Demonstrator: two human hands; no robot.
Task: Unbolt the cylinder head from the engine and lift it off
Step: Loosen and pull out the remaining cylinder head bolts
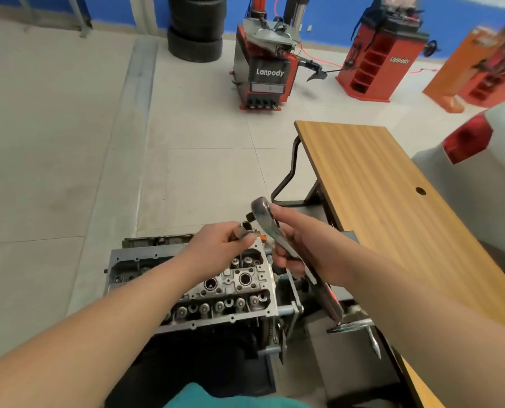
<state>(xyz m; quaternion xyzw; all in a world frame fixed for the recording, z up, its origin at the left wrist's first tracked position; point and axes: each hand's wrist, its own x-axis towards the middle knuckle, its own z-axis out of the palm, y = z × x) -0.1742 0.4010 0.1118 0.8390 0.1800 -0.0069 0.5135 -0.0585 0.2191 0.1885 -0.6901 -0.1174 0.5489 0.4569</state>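
Two hands work above the cylinder head (pixel 216 287), which sits on the engine beside a wooden tabletop (pixel 392 201): the left hand (pixel 216 245) pinches a socket (pixel 243 229), the right hand (pixel 301 245) grips a ratchet (pixel 270 222).

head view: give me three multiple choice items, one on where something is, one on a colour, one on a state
1. Where is the wooden table relative to the cylinder head?
A. to its right
B. to its left
C. under it

2. What colour is the far wall?
A. green
B. blue
C. white

3. How do the socket and ratchet stand?
A. joined
B. apart, one in each hand
C. both lying on the table

Key: 1 A, the table fills the right side beside the engine. 2 B, blue shows behind the tyres. 3 B, the left hand pinches the socket while the right hand grips the ratchet, with a gap between them.
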